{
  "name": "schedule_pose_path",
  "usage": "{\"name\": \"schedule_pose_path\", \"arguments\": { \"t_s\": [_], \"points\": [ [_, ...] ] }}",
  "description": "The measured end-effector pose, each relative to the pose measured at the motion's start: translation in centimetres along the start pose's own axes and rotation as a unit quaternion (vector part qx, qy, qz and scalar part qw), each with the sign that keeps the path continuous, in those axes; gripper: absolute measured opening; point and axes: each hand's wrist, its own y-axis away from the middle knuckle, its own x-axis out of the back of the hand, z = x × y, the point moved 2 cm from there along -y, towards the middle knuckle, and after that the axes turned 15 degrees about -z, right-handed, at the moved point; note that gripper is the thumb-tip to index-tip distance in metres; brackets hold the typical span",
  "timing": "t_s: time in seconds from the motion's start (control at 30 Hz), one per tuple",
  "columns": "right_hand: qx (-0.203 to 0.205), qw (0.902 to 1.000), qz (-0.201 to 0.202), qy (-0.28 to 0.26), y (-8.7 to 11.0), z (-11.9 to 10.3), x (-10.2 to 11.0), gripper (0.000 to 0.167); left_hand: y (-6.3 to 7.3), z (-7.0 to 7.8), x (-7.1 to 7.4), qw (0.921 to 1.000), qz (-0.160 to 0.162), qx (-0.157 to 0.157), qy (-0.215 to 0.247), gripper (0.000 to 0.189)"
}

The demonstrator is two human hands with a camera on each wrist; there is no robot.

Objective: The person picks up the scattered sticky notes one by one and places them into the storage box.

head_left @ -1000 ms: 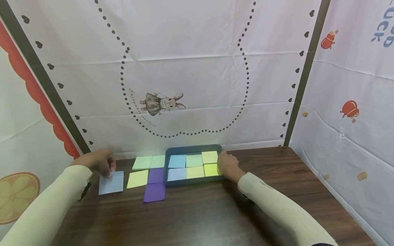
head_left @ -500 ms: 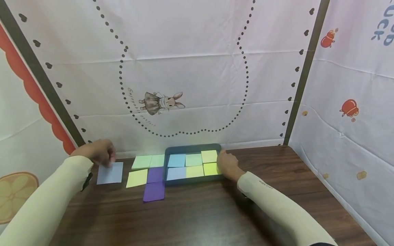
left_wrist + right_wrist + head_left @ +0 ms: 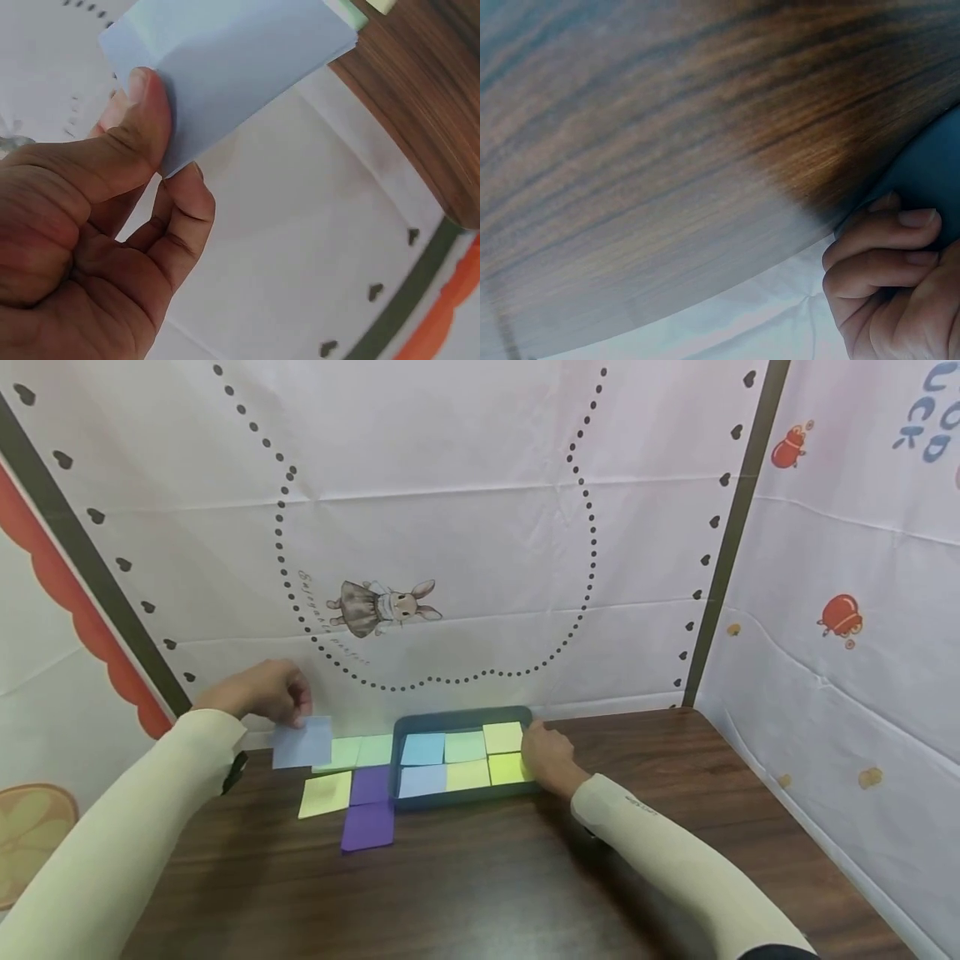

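Note:
My left hand (image 3: pixel 273 693) pinches a thin stack of light blue sticky notes (image 3: pixel 302 743) by one edge, between thumb and fingers. In the left wrist view the thumb lies on the face of the blue notes (image 3: pixel 240 71), and their edge looks layered. The notes are above the table, partly in front of a pale green pad (image 3: pixel 341 753). At the other side, my right hand (image 3: pixel 551 758) grips the right end of a dark teal tray (image 3: pixel 465 797). Curled fingers of the right hand (image 3: pixel 889 274) hold the tray wall (image 3: pixel 922 169) in the right wrist view.
Inside the tray lie sticky note pads in two rows: blue (image 3: pixel 423 749), green, yellow and light blue. Left of it, on the wooden table (image 3: pixel 480 877), are another green pad (image 3: pixel 375 750), a yellow pad (image 3: pixel 325 794) and two purple pads (image 3: pixel 368 827). A white printed cloth (image 3: pixel 465 552) hangs behind.
The left hand has lifted the light blue notes and carried them up and to the right, towards the green pads. The right hand stays at the tray's end; the view has shifted slightly.

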Motion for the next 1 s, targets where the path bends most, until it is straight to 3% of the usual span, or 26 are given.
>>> {"name": "schedule_pose_path", "arguments": {
  "t_s": [0.23, 0.5, 0.77, 1.0],
  "points": [
    [0.005, 0.9999, 0.014, 0.003, -0.1, -0.3, 0.1, 0.035, -0.7, 2.4, 0.0, 0.9985, 0.026, -0.045, 0.014, 0.013],
    [-0.001, 0.9998, 0.017, 0.012, 0.2, -0.3, -0.1, 0.029, -2.1, 4.0, -0.7, 0.9939, 0.069, -0.081, 0.03, 0.014],
    [-0.013, 0.9997, 0.006, 0.018, -0.1, -0.2, -0.1, 0.03, -3.7, 6.5, -2.1, 0.9861, 0.089, -0.131, 0.051, 0.014],
    [-0.011, 0.9995, -0.001, 0.031, -0.2, -0.3, 0.0, 0.034, -5.3, 9.0, -3.9, 0.981, 0.094, -0.139, 0.098, 0.012]
  ]
}}
